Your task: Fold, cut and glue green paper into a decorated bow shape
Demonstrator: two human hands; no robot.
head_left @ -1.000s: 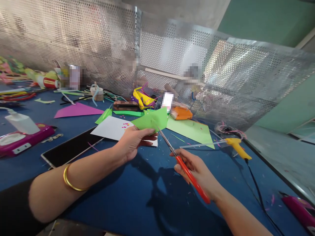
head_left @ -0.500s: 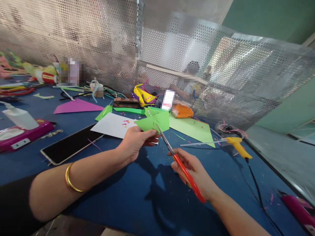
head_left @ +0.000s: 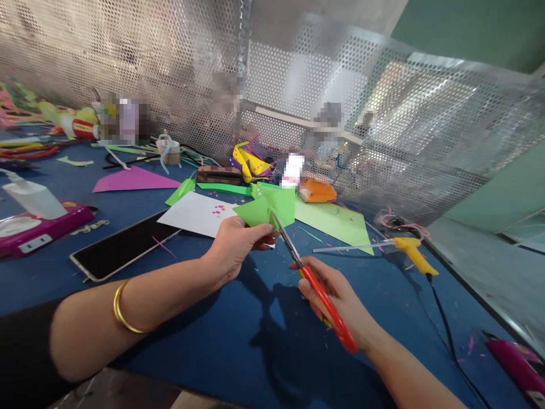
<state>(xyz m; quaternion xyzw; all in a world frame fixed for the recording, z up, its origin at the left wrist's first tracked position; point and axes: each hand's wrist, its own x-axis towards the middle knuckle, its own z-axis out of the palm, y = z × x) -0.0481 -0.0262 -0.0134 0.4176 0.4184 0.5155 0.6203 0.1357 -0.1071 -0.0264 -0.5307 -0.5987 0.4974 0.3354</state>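
Observation:
Between the thumb and fingers of my left hand [head_left: 233, 244] is a piece of bright green paper [head_left: 266, 211], held above the table. My right hand [head_left: 330, 289] is wrapped around the red handles of a pair of scissors [head_left: 322, 298]. Their metal blades point up and left, with the tips at the green paper near my left thumb. How far the blades reach into the paper I cannot tell. Behind my left hand a white sheet [head_left: 198, 215] lies on the table with small pink and yellow paper bits on it.
A phone [head_left: 128, 244] and a magenta power strip [head_left: 51, 227] lie at the left. Light green paper [head_left: 336, 224] and a yellow glue gun [head_left: 415, 254] lie at the right. Purple paper [head_left: 134, 180] and an orange packet [head_left: 317, 191] sit farther back, before a perforated metal screen [head_left: 179, 85].
Both hands keep nearly the same place and grip. The scissors and green paper have shifted only very slightly, along with a small shift of the whole view.

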